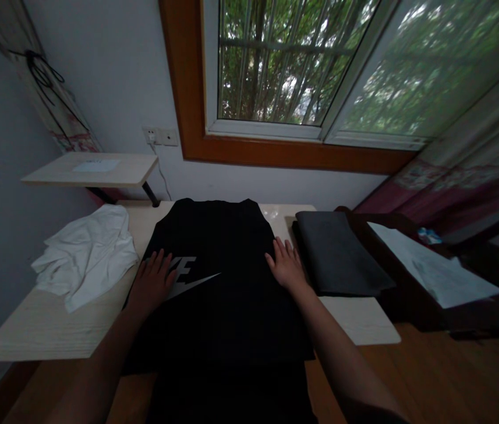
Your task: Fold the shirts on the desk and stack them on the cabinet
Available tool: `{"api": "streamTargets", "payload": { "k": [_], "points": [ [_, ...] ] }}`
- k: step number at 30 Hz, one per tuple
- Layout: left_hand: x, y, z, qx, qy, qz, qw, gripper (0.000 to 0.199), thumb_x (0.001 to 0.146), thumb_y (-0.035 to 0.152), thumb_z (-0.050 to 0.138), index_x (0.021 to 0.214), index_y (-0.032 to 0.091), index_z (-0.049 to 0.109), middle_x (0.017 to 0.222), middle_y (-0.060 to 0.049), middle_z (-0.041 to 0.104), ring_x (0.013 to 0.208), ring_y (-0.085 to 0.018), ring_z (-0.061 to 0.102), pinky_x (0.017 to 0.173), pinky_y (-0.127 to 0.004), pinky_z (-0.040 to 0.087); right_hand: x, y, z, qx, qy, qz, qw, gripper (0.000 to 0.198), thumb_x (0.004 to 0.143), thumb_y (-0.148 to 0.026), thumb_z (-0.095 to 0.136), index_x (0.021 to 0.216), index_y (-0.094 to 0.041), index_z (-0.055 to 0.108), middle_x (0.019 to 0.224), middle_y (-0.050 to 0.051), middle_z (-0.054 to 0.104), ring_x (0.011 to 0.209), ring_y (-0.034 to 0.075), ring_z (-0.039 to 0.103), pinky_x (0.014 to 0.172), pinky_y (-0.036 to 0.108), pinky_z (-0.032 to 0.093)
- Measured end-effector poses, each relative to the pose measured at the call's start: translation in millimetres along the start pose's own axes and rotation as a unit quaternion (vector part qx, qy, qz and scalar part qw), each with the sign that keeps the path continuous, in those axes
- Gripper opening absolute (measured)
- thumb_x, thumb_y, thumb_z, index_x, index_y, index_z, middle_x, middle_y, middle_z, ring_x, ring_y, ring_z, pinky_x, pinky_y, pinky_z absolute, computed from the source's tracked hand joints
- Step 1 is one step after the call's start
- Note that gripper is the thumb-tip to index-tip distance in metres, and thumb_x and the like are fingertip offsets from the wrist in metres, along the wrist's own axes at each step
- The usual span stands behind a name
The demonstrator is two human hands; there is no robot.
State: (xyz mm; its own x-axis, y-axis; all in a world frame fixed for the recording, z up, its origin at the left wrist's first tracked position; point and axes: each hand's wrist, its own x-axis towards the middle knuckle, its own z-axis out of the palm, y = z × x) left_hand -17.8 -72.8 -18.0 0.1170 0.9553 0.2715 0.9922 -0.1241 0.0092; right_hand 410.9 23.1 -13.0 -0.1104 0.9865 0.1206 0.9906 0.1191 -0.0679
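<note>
A black garment with a grey printed logo lies spread flat across the middle of the table, its lower part coming over the near edge. My left hand rests on its left side, fingers apart, partly covering the lettering. Over at the garment's right edge, my right hand lies flat with spread fingers. Neither hand grips anything. A crumpled white cloth sits to the left of the garment. Just beyond my right hand is a stack of folded dark fabric.
The pale wooden table stands against the wall beneath a window. A small raised shelf with a paper on it rises at the back left. To the right, a sheet of paper lies on a dark piece of furniture.
</note>
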Motion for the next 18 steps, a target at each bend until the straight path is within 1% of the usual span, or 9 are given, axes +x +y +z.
{"api": "streamTargets", "payload": {
  "k": [6, 8, 11, 13, 15, 16, 18],
  "points": [
    [-21.5, 1.8, -1.5, -0.019, 0.0, 0.016, 1.0, 0.057, 0.1, 0.046, 0.037, 0.151, 0.019, 0.044, 0.16, -0.017, 0.039, 0.152, -0.035, 0.028, 0.119, -0.059, 0.029, -17.4, 5.7, 0.2, 0.011, 0.011, -0.011, 1.0, 0.065, 0.104, -0.052, 0.03, 0.159, -0.017, 0.032, 0.167, 0.007, 0.025, 0.156, 0.032, 0.015, 0.123, 0.052, 0.023],
    [-27.2, 2.7, -7.5, -0.028, -0.008, 0.025, 0.999, 0.056, 0.1, 0.047, 0.039, 0.149, 0.023, 0.047, 0.157, -0.015, 0.044, 0.15, -0.036, 0.033, 0.117, -0.06, 0.033, -24.5, 8.3, 1.8, 0.015, 0.021, -0.019, 0.999, 0.066, 0.104, -0.052, 0.03, 0.158, -0.015, 0.033, 0.167, 0.007, 0.025, 0.155, 0.033, 0.016, 0.122, 0.053, 0.026],
    [-28.3, 2.8, -23.6, -0.027, -0.029, 0.021, 0.999, 0.052, 0.096, 0.05, 0.046, 0.143, 0.027, 0.055, 0.151, -0.013, 0.053, 0.141, -0.036, 0.047, 0.109, -0.057, 0.043, -35.6, 11.8, 3.0, 0.022, 0.044, -0.036, 0.998, 0.066, 0.104, -0.051, 0.03, 0.157, -0.013, 0.035, 0.166, 0.009, 0.028, 0.154, 0.034, 0.019, 0.121, 0.054, 0.029],
    [-22.8, 2.1, -37.9, -0.029, -0.055, 0.015, 0.998, 0.047, 0.097, 0.048, 0.045, 0.135, 0.027, 0.063, 0.144, -0.012, 0.06, 0.131, -0.034, 0.056, 0.104, -0.052, 0.047, -42.1, 13.4, 2.3, 0.028, 0.06, -0.045, 0.997, 0.065, 0.104, -0.051, 0.031, 0.156, -0.012, 0.037, 0.165, 0.011, 0.032, 0.154, 0.034, 0.022, 0.12, 0.054, 0.031],
    [-13.0, 1.1, -52.9, -0.035, -0.097, 0.005, 0.995, 0.043, 0.099, 0.044, 0.04, 0.123, 0.025, 0.071, 0.13, -0.011, 0.069, 0.119, -0.03, 0.064, 0.1, -0.047, 0.049, -47.2, 14.4, 0.7, 0.033, 0.071, -0.052, 0.996, 0.065, 0.104, -0.05, 0.032, 0.154, -0.01, 0.04, 0.163, 0.013, 0.035, 0.153, 0.034, 0.024, 0.12, 0.053, 0.031],
    [-7.2, 0.7, -59.9, -0.033, -0.123, -0.013, 0.992, 0.045, 0.099, 0.043, 0.037, 0.116, 0.024, 0.074, 0.12, -0.011, 0.074, 0.111, -0.029, 0.067, 0.097, -0.045, 0.05, -49.2, 14.7, -0.2, 0.036, 0.075, -0.055, 0.995, 0.065, 0.104, -0.05, 0.033, 0.153, -0.009, 0.042, 0.162, 0.013, 0.037, 0.153, 0.034, 0.025, 0.121, 0.052, 0.031],
    [5.0, -0.4, -71.5, -0.018, -0.172, -0.076, 0.982, 0.052, 0.1, 0.047, 0.032, 0.103, 0.023, 0.077, 0.103, -0.012, 0.077, 0.096, -0.03, 0.071, 0.085, -0.043, 0.052, -52.8, 15.2, -2.2, 0.04, 0.082, -0.059, 0.994, 0.064, 0.103, -0.05, 0.035, 0.152, -0.009, 0.044, 0.16, 0.013, 0.039, 0.153, 0.034, 0.025, 0.121, 0.05, 0.031]
  ]
}}
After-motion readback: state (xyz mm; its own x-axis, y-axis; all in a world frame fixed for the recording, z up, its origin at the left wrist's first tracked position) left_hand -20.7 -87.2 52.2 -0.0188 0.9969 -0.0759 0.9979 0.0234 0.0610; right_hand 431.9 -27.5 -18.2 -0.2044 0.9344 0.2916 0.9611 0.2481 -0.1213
